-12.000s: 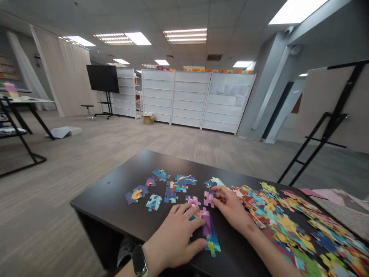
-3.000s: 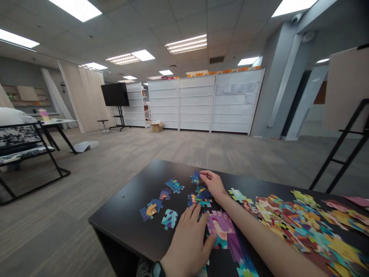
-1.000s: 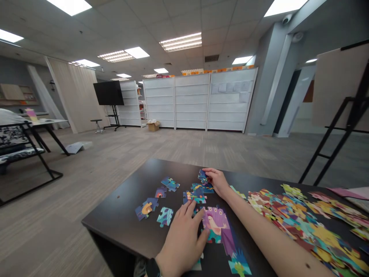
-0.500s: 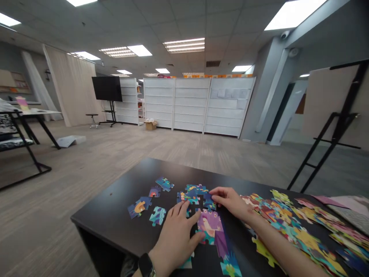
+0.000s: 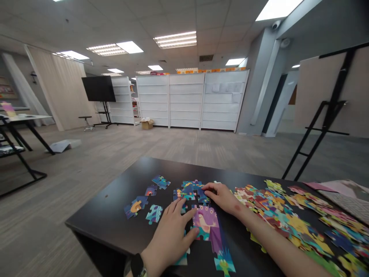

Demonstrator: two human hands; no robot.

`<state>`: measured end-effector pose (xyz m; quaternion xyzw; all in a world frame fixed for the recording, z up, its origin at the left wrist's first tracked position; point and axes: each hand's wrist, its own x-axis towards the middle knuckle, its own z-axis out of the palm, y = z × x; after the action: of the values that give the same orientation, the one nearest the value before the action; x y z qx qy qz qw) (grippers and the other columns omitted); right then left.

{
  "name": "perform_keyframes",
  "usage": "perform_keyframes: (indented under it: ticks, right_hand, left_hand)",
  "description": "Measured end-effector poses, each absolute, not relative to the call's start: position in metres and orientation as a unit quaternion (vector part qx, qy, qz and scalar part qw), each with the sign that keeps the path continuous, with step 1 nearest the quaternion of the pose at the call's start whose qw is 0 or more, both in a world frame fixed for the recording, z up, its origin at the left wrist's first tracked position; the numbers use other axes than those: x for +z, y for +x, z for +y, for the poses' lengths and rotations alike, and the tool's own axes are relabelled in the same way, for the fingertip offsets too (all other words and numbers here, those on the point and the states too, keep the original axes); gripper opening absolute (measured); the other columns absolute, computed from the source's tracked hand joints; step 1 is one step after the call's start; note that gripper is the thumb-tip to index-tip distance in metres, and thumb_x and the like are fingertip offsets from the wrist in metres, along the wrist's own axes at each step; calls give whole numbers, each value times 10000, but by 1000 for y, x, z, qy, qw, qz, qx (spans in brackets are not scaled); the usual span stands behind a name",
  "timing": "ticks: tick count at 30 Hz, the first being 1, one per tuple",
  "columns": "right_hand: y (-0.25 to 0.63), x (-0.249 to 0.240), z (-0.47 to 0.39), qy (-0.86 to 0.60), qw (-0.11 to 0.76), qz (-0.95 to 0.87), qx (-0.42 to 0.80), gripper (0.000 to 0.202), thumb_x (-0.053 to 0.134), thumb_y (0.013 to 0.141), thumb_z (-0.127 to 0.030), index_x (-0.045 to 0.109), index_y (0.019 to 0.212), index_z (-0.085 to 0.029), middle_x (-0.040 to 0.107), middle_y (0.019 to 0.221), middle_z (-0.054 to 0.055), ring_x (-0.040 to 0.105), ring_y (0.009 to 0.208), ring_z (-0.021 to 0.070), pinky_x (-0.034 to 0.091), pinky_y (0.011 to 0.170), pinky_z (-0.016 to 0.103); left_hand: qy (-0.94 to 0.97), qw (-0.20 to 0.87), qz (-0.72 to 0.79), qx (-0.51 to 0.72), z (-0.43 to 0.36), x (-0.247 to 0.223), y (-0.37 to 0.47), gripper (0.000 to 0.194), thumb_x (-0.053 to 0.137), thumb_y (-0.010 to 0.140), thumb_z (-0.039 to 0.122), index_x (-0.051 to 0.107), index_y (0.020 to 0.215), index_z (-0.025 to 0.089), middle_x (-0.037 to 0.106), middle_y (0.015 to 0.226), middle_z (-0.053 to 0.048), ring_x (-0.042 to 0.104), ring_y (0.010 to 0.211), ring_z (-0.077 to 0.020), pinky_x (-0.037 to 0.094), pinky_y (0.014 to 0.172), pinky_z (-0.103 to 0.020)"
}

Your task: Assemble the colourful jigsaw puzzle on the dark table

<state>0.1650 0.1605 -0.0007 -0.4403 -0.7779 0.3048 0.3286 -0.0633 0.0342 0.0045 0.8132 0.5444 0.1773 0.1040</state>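
Note:
Joined jigsaw pieces (image 5: 188, 188) in dark blue and orange lie on the black table. My right hand (image 5: 221, 198) is at their right end, thumb and forefinger bent onto the edge of a dark blue puzzle piece (image 5: 203, 197). My left hand (image 5: 173, 232) lies palm down with fingers spread, its fingertips over the lower left of this group. Under it a few pieces are partly hidden. Just right of its thumb is a joined purple section (image 5: 206, 221) with a pink figure, running down to a teal plant piece (image 5: 225, 261).
Loose blue pieces (image 5: 160, 182) and a teal piece (image 5: 154, 214) lie left of the hands. A large heap of mixed puzzle pieces (image 5: 271, 211) spreads under and beyond my right forearm. The table's edge (image 5: 95, 240) runs along the left. An easel (image 5: 325, 115) stands at right.
The camera view has shifted a little, moving the scene leftward. Both hands keep nearly the same places on the puzzle. A pale bit now shows behind my right hand.

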Motion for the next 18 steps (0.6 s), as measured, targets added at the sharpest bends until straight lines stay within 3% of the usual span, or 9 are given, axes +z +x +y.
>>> perform_keyframes:
  ticks: [3,9,13,18]
  right_hand:
    - [165,-2,160,-442,331,-774,311,217,621,802,-295,763,943,-213,747,894,52,654,863,238,488,850,369]
    - [171,-3,162,-444,325,-746,376,493,527,787,-269,627,1264,-195,596,831,-8,639,652,144,525,620,274]
    - [178,-3,162,-456,302,-744,384,336,571,754,-279,669,1061,-182,542,715,-45,616,566,132,514,567,263]
    - [182,-7,165,-479,283,-764,327,189,667,709,-249,653,887,-189,549,600,-60,526,547,122,411,536,236]
  left_hand:
    - [813,107,545,178,34,6,-63,473,610,914,432,574,1376,337,444,1533,-110,369,1436,-339,328,1173,-528]
    - [809,109,548,181,34,9,-63,468,620,909,420,579,1366,331,460,1521,-105,379,1430,-335,332,1174,-522]
    - [810,112,547,177,32,11,-62,478,628,907,424,575,1374,333,460,1520,-107,385,1427,-335,337,1172,-518]
    - [812,109,547,174,32,11,-62,470,619,916,431,578,1373,330,467,1515,-108,386,1426,-334,339,1171,-520]
